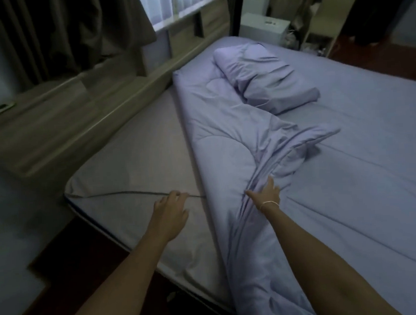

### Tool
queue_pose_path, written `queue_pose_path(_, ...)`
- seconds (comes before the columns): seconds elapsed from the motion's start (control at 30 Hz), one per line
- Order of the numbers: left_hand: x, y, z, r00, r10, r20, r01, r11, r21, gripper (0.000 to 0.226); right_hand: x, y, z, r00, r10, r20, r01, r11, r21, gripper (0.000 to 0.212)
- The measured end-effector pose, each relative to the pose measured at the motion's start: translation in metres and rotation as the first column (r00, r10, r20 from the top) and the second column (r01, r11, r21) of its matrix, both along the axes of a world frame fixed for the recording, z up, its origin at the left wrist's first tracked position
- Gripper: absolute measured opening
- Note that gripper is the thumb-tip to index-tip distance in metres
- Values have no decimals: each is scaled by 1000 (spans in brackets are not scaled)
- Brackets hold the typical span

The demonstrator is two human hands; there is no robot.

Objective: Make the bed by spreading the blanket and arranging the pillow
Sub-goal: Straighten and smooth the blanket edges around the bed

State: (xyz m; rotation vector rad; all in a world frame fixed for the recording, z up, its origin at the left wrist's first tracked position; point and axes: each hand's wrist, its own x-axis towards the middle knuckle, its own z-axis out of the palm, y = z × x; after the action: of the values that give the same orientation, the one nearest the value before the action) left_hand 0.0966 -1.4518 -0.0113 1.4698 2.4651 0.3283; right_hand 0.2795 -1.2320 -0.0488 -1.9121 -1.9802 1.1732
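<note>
The right hand (266, 194) grips a bunched fold of the lilac blanket (228, 141) mid-bed; the left hand (172, 206) hovers loose-fingered over bare mattress (128, 163) — the pillow (265, 77) lies beyond, crumpled.

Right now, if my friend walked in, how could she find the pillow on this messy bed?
Start at the bed with the purple sheet, then look to its far end, near the window. The pillow lies there, just beyond the bunched blanket. It is the short, puffy lump; the blanket is a long crumpled strip running down to the right hand.
</note>
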Motion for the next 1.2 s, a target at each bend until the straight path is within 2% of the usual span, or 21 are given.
queue_pose_path(0.07,-27,16,-9,999,-39,16,39,999,-20,45,-11,21,-13,994,-107,17,107,994,-27,113)
queue_pose_path(0.13,-55,28,-20,998,-56,17,56,998,-34,46,-17,35,-24,980,-198,11,198,978,-60,109)
queue_pose_path(0.23,-90,36,-31,997,-38,62,42,997,-57,46,-22,42,-37,974,-222,37,225,962,-157,101)
queue_pose_path(0.3,-108,39,-35,994,-12,109,19,998,-60,45,-33,38,-37,985,-169,39,173,969,-174,87)
queue_pose_path(0.4,-127,52,-31,983,32,182,-20,998,-66,46,-68,24,-18,1000,-3,29,6,995,-95,57)
queue_pose_path(0.53,-138,86,-14,978,-42,202,57,996,-66,52,-131,-18,10,983,183,-21,-184,973,-141,23)
queue_pose_path(0.6,-138,109,-1,967,-92,237,106,993,-48,57,-161,-51,21,969,228,-98,-243,954,-178,24)
queue_pose_path(0.67,-133,129,10,929,-85,361,101,995,-25,68,-183,-86,30,941,309,-136,-334,913,-236,32)
queue_pose_path(0.73,-131,141,14,859,-115,499,148,989,-28,91,-196,-119,35,941,327,-87,-338,890,-305,33)
queue_pose_path(0.8,-133,144,7,807,-181,562,286,953,-103,113,-199,-148,35,966,255,-36,-253,911,-325,36)
queue_pose_path(0.83,-135,142,1,801,-214,559,352,924,-151,113,-197,-158,36,972,233,-42,-234,919,-317,33)
queue_pose_path(0.9,-147,134,-18,810,-294,508,430,886,-173,94,-190,-175,35,974,192,-124,-218,942,-254,26)
queue_pose_path(0.97,-165,121,-32,831,-357,427,448,884,-132,78,-184,-183,40,974,91,-208,-138,965,-223,24)
queue_pose_path(1.07,-199,97,-38,858,-339,385,409,905,-115,60,-180,-181,41,915,-216,-341,124,955,-271,29)
queue_pose_path(1.13,-229,78,-36,883,-300,360,362,925,-116,52,-190,-172,37,857,-380,-348,295,916,-272,38)
queue_pose_path(1.2,-256,59,-37,903,-276,328,327,939,-110,42,-207,-159,34,845,-452,-284,399,888,-227,53)
